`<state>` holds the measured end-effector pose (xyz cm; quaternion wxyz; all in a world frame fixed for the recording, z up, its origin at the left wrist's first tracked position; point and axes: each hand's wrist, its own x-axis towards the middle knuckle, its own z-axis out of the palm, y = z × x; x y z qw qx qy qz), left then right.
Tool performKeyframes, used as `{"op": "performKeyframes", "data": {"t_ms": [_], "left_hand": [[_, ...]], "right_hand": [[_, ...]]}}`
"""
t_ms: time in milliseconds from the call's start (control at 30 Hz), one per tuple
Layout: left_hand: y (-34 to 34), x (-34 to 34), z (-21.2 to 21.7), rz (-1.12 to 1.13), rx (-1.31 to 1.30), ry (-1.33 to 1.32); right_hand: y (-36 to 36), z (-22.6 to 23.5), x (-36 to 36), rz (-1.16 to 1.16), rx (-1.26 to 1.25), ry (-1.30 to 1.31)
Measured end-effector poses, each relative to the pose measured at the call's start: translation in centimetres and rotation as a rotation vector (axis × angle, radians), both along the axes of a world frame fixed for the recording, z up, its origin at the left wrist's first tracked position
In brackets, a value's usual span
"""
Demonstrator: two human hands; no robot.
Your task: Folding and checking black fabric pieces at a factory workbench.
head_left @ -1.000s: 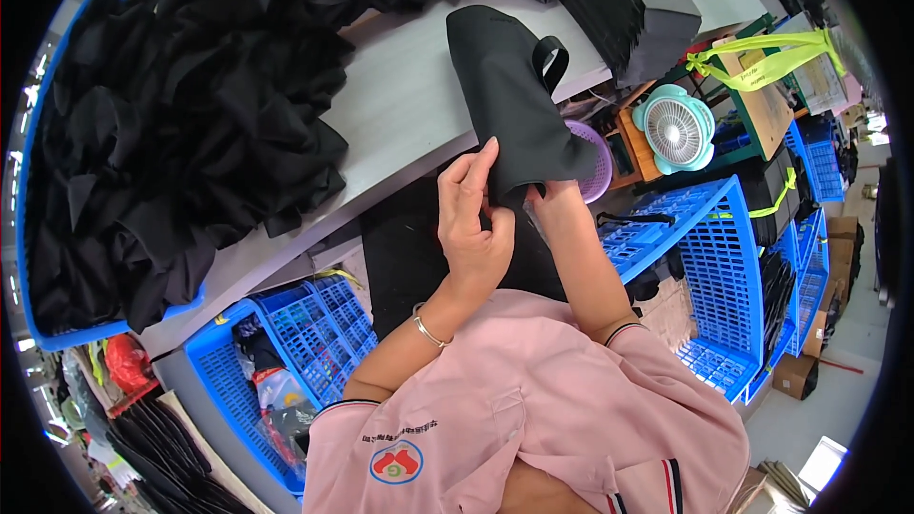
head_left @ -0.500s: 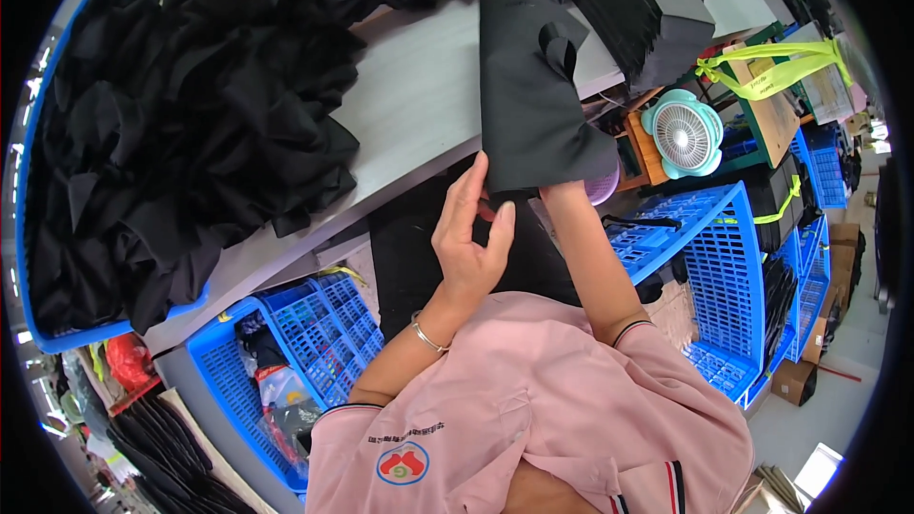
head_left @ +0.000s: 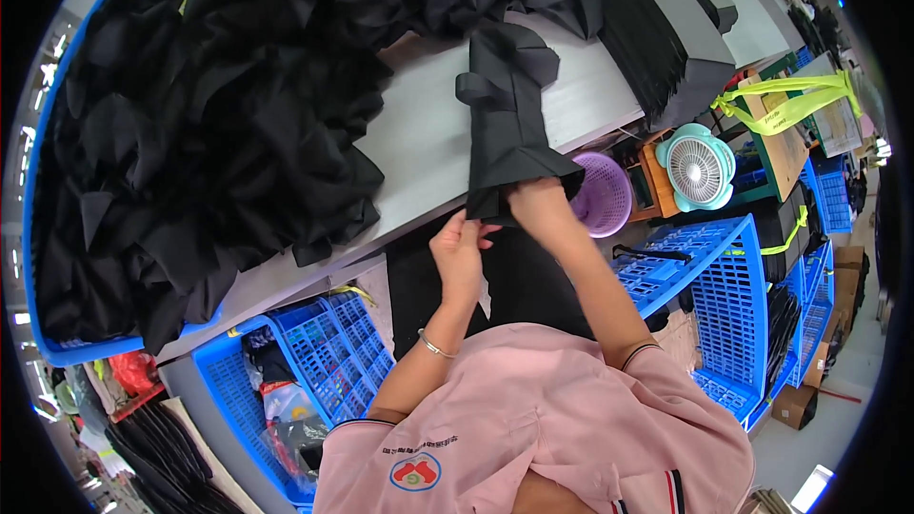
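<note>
A black cloth bag (head_left: 509, 124) with a small fabric loop lies over the grey table's front edge, its near end toward me. My left hand (head_left: 459, 246) pinches the bag's near left corner between thumb and fingers. At the bag's near opening is my right hand (head_left: 541, 205), reaching in from the right. Its fingers are hidden inside the cloth, so their grip does not show. To the left, a large heap of black cloth pieces (head_left: 219, 124) spreads over the table.
A stack of flat black pieces (head_left: 657, 29) sits at the table's far right. Beyond the right edge are a purple basket (head_left: 602, 195) and a teal fan (head_left: 697, 168). Blue crates (head_left: 728, 295) stand at my right, another blue crate (head_left: 324, 352) at my left.
The bag has turned, with its loop now on the left side. My left hand, open beside it before, has closed on its corner. My right hand has moved slightly left and shows more.
</note>
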<state>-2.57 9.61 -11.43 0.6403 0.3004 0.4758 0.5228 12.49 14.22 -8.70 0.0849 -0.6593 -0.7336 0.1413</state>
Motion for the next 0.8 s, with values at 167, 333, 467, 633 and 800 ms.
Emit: {"op": "performKeyframes", "data": {"t_ms": [167,333,467,633,800], "left_hand": [[-0.3,2.0,-0.8,-0.083,-0.109,-0.202],[0.3,2.2,-2.7,-0.167,-0.184,-0.199],[0.0,2.2,-4.6,-0.18,-0.161,-0.248],[1.0,1.1,-3.2,-0.183,-0.127,-0.195],[0.1,-0.8,1.4,0.163,0.216,0.193]], "right_hand": [[-1.1,1.5,-4.3,-0.149,0.415,-0.149],[-0.7,-1.2,-3.7,-0.211,0.025,0.155],[0.3,-2.4,-4.2,-0.045,0.738,-0.037],[0.1,-4.4,-3.1,0.125,0.378,-0.275],[-0.2,-2.4,-3.3,-0.02,0.121,-0.031]]}}
